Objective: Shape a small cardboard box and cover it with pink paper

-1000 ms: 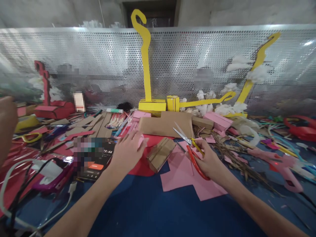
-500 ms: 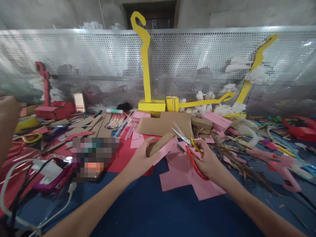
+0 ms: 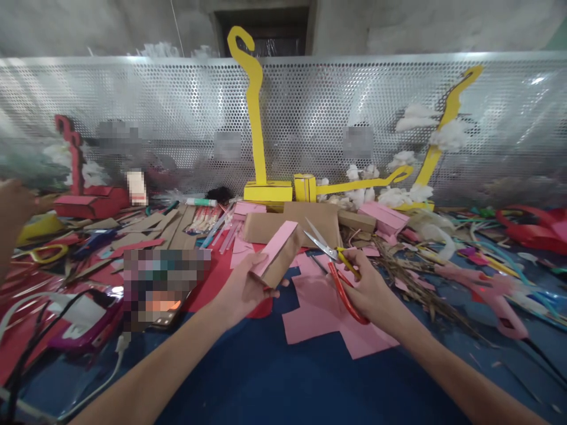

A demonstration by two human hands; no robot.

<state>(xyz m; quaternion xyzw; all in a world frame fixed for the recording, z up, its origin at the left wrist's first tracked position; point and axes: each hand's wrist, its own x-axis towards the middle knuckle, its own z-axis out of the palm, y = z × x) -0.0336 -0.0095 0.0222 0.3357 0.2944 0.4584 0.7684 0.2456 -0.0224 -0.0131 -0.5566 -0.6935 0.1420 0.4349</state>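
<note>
My left hand (image 3: 245,289) grips a small cardboard box (image 3: 283,257) with a pink strip along one side, tilted up to the right. In my right hand (image 3: 370,286) are scissors (image 3: 325,245) with yellow and red handles, their blades parted and pointing toward the box without touching it. Pink paper (image 3: 314,319) with a stepped outline lies on the blue table below both hands. Behind the box stands a larger piece of brown cardboard (image 3: 314,218).
Yellow hook-topped stands (image 3: 259,130) rise near the perforated metal panel (image 3: 186,118). At right lie dry stalks (image 3: 425,295) and a pink glue gun (image 3: 491,289). Another person's hand (image 3: 13,206) shows at far left, above a purple power strip (image 3: 88,330).
My left hand has turned the box so its pink strip now faces up on the left side. The scissors remain in my right hand, and the view has shifted slightly.
</note>
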